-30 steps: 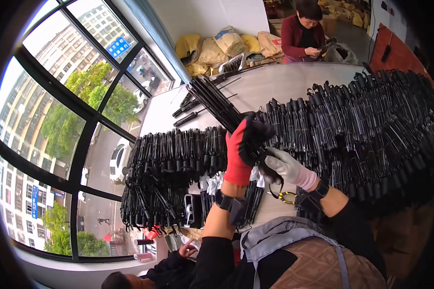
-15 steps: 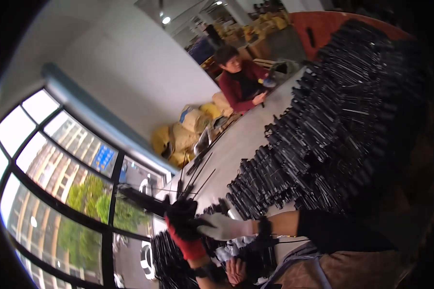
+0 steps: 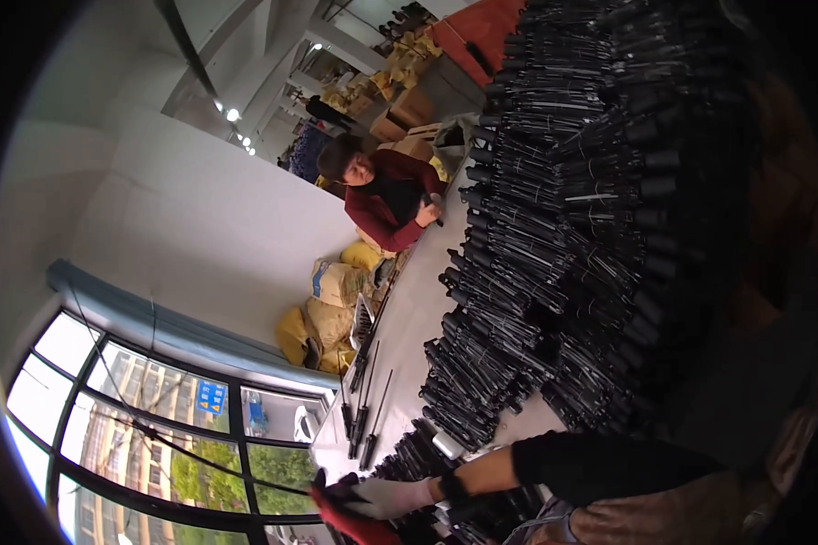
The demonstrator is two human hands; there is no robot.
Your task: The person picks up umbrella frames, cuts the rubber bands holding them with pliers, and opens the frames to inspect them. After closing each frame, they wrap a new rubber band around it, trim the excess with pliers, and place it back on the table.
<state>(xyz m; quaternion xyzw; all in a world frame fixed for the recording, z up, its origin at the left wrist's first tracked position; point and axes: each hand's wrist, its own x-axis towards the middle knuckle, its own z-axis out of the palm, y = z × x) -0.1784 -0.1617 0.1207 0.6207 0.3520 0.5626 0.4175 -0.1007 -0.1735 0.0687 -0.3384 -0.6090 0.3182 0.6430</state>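
My left hand (image 3: 356, 525), in a red and black glove, is low in the view near the window side of the table. It is closed on the lower end of a black umbrella frame (image 3: 223, 468). The shaft reaches out leftward in front of the window, with thin ribs spreading from its far part. My right hand (image 3: 386, 498), in a pale glove, presses against the left hand and looks closed on the same end; its fingertips are partly hidden. Just beyond my hands lie a few single black rods with handles (image 3: 362, 427).
Bundled black umbrella frames (image 3: 527, 236) are piled along the right of the pale table (image 3: 404, 341). Across it, a person in dark red (image 3: 386, 195) holds a dark piece. Yellow sacks (image 3: 332, 309) lean by the wall; a large window (image 3: 154, 400) is at left.
The umbrella frame was a thick blurred bundle; now its shaft is extended and its ribs spread. My hands sit lower. The view has turned, and a bare hand below is out of sight.
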